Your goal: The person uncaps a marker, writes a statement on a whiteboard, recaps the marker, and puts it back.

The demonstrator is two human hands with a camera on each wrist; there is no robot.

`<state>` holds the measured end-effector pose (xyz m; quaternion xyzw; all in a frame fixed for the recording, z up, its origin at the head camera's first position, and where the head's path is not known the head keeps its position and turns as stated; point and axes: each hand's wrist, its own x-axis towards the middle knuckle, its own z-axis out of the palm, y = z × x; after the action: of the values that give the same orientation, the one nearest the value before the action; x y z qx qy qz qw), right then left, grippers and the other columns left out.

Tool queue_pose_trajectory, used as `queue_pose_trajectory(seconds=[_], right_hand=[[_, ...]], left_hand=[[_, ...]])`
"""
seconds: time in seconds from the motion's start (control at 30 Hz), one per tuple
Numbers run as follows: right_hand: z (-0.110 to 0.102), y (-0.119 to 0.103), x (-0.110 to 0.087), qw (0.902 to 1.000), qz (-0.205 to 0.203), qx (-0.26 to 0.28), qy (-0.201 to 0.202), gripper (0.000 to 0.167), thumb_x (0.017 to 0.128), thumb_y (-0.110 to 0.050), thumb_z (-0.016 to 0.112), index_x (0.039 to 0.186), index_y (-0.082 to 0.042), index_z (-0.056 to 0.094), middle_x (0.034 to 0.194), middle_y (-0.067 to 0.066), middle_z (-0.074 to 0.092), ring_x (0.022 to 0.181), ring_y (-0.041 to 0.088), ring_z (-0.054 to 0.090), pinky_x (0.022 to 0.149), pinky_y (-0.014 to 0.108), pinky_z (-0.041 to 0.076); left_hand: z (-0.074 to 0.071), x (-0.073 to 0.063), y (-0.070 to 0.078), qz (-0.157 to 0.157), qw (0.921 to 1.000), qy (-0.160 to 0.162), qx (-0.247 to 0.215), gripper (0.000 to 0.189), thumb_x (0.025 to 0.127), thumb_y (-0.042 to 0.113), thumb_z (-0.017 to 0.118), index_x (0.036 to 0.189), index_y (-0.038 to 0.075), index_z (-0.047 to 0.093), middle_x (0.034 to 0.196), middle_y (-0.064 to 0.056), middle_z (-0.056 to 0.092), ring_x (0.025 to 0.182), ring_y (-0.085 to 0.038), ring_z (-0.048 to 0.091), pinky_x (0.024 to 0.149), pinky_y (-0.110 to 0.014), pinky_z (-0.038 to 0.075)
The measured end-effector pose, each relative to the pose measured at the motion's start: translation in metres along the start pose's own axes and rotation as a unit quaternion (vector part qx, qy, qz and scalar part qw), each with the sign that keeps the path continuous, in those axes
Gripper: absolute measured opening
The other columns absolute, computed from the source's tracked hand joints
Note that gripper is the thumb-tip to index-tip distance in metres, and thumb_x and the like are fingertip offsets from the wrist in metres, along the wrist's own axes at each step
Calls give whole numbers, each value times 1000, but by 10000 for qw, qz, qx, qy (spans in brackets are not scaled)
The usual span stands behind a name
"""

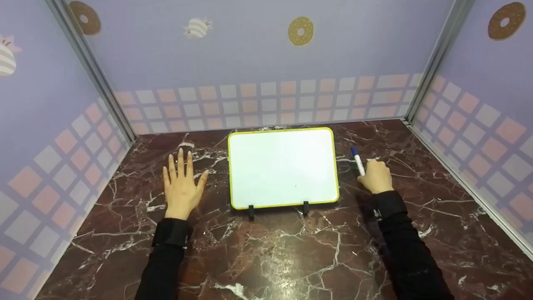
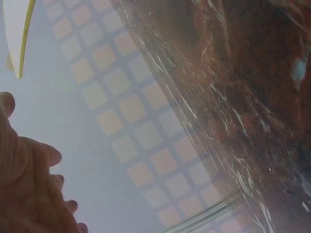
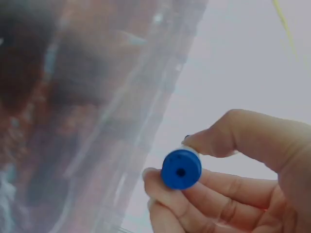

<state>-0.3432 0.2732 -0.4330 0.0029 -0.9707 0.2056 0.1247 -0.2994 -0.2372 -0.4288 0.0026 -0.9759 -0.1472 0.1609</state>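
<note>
A small whiteboard with a yellow frame stands tilted back on two black stand feet; its face is white with one tiny dark speck. To its left, my left hand lies palm down with the fingers spread and straight. On the other side, my right hand grips a white marker with a blue cap pointing away from me. The right wrist view shows the marker's blue end between thumb and curled fingers. A corner of the whiteboard appears in the left wrist view.
Dark red marbled tabletop spreads under both arms. Purple panels with pink and white squares enclose it at the back and both sides, joined by grey metal corner posts.
</note>
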Motion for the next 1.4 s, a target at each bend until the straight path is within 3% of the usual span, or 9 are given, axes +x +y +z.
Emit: queue_pose_trajectory(seconds=[0.1,0.37,0.53,0.67,0.83,1.03,1.17,1.3,1.4], right_hand=[[-8,-5,-2,9995,-36,133,277,16,77,-6,71,78,10,66,77,28,66,71,47,65,63,57,53],[-27,-32,-10,9937,-336,485,955,31,79,-4,71,105,14,68,93,32,70,83,50,67,73,60,54],[-31,-52,-16,9840,-942,734,1319,30,78,2,70,106,13,68,89,28,72,79,43,70,69,57,56],[-27,-71,-22,9745,-1738,725,1220,27,76,5,69,103,9,70,83,22,73,72,35,70,66,51,57],[-15,-98,-34,9615,-2593,495,764,27,75,5,70,101,3,73,76,13,70,66,25,65,64,43,57],[2,-122,-50,9471,-3189,167,305,28,72,5,73,98,-2,74,78,8,69,66,23,65,64,40,58],[11,-132,-59,9339,-3573,-112,69,28,73,3,76,100,-5,75,82,7,70,70,23,67,65,37,59],[16,-139,-67,9207,-3897,-184,-103,27,75,1,76,101,-5,75,81,7,68,68,23,66,62,36,58],[18,-143,-71,9138,-4056,-196,-103,26,76,1,76,101,-4,75,78,7,66,65,22,65,59,35,57]], left_hand=[[-1,0,1,132,9995,282,-109,74,105,49,37,161,11,7,168,-13,0,154,-36,-7,126,-52,-8],[-2,2,10,545,9936,965,-209,72,103,43,44,160,11,13,167,-13,8,154,-35,4,126,-52,2],[-3,2,22,894,9895,1130,-99,70,103,41,44,160,10,16,167,-11,10,154,-32,7,126,-51,5],[-2,1,34,1402,9799,1418,85,68,101,39,48,158,9,25,165,-11,18,152,-32,17,125,-51,12],[3,-3,51,2298,9545,1850,433,66,96,36,59,153,9,38,160,-11,31,147,-32,29,122,-51,23],[11,-9,71,3376,9101,2241,862,70,87,36,72,148,14,46,153,-8,44,140,-27,40,114,-44,35],[17,-13,83,3983,8856,2286,699,65,83,35,77,141,14,55,143,-7,54,130,-25,51,107,-41,44],[22,-17,92,4422,8692,2195,301,52,80,29,81,126,13,67,123,-6,67,113,-22,63,97,-36,53],[25,-20,94,4509,8671,2112,125,37,78,26,83,111,13,74,108,-2,71,102,-19,67,89,-33,56]])
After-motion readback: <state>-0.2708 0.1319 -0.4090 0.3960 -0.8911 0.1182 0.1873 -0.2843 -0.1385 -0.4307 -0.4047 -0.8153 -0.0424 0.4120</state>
